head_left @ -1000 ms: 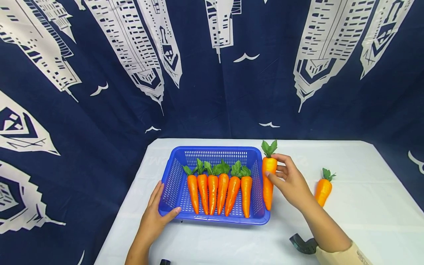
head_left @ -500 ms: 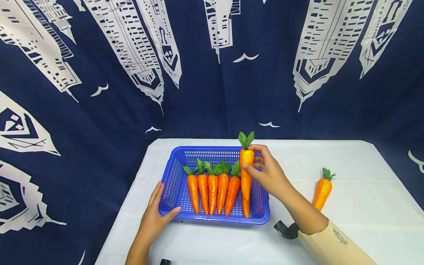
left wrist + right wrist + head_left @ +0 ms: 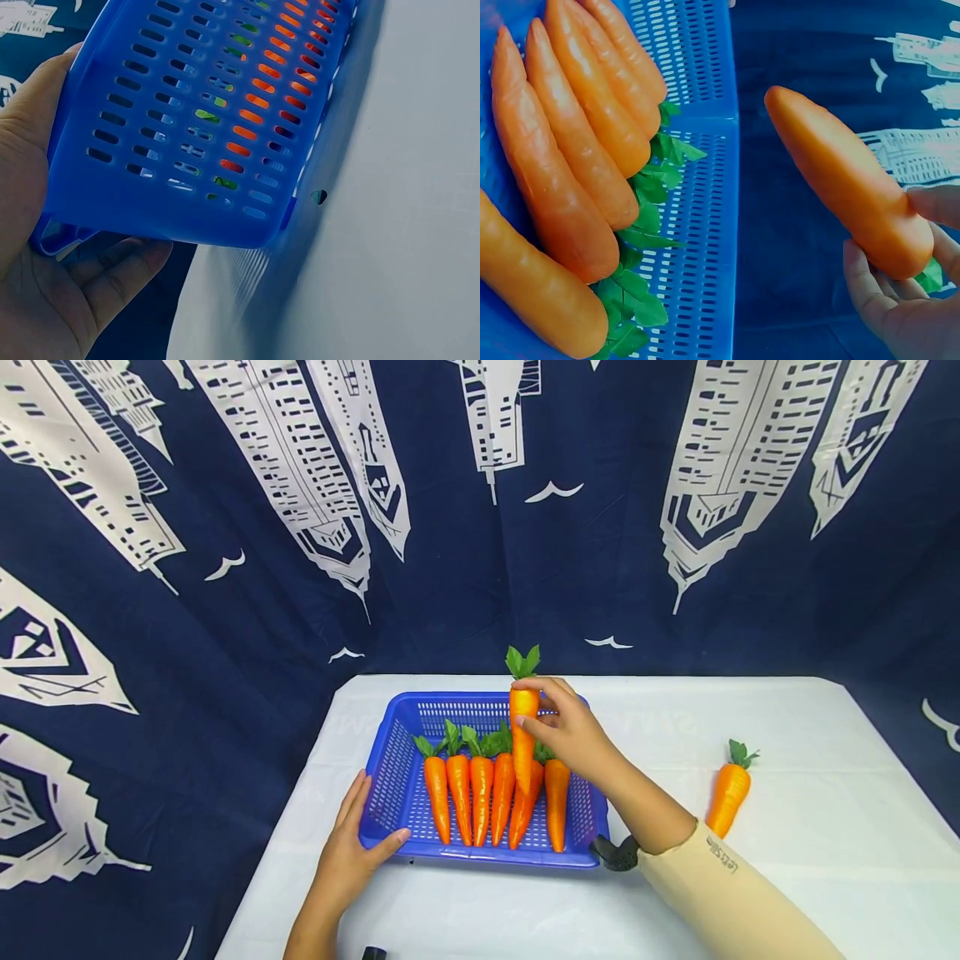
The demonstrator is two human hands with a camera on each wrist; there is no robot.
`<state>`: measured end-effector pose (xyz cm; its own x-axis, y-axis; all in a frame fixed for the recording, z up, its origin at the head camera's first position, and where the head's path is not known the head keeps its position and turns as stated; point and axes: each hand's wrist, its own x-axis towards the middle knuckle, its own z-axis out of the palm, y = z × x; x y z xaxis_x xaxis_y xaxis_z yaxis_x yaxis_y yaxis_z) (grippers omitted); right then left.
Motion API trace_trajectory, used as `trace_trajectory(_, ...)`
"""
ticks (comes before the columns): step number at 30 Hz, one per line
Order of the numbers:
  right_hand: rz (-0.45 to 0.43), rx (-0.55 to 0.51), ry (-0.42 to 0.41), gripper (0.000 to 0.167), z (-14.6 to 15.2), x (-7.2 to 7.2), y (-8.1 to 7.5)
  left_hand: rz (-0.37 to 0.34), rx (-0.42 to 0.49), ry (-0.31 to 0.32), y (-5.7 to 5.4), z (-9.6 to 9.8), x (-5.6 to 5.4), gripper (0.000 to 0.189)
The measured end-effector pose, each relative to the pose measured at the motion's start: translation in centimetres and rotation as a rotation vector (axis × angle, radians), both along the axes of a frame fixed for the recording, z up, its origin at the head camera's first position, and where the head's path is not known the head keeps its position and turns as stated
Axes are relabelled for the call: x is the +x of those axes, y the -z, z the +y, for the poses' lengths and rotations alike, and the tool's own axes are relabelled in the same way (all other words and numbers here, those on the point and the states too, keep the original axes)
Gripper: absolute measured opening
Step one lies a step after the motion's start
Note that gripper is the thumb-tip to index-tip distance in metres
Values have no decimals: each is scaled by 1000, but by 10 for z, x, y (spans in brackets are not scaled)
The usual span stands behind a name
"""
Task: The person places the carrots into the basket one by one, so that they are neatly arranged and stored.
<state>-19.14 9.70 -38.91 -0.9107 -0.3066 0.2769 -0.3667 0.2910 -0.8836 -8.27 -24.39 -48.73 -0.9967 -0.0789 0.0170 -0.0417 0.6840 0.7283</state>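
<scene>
My right hand pinches an orange carrot near its leafy top and holds it upright, tip down, over the blue basket. In the right wrist view that carrot is gripped between thumb and fingers, apart from the row. Several carrots lie side by side in the basket, green leaves toward the far wall; the held one overlaps part of the row in the head view. My left hand holds the basket's left end, thumb over the near rim. In the left wrist view, fingers curl beside the basket's wall.
Another carrot lies on the white table to the right, partly behind the right forearm. A black wrist camera hangs under the right wrist by the basket's near corner. A dark blue patterned cloth rises behind the table.
The right hand has carried the carrot leftward and slightly up, from beside the basket's right wall to above the row. The left hand has stayed on the basket.
</scene>
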Motion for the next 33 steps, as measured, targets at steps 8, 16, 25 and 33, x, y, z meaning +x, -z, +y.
trace_trajectory(8, -62, 94, -10, 49, -22, -14, 0, 2, -2, 2, 0, -1, -1, 104)
trace_trajectory(16, -125, 327, -73, 49, -41, -29, 10, 12, 1, 8, 1, -2, -1, 103)
trace_trajectory(25, -161, 486, -79, 45, -53, -42, 30, 5, 5, 3, 2, -1, -1, 103)
trace_trajectory(33, -203, 592, -114, 40, -60, -45, 50, 16, 6, 2, 2, -2, -1, 104)
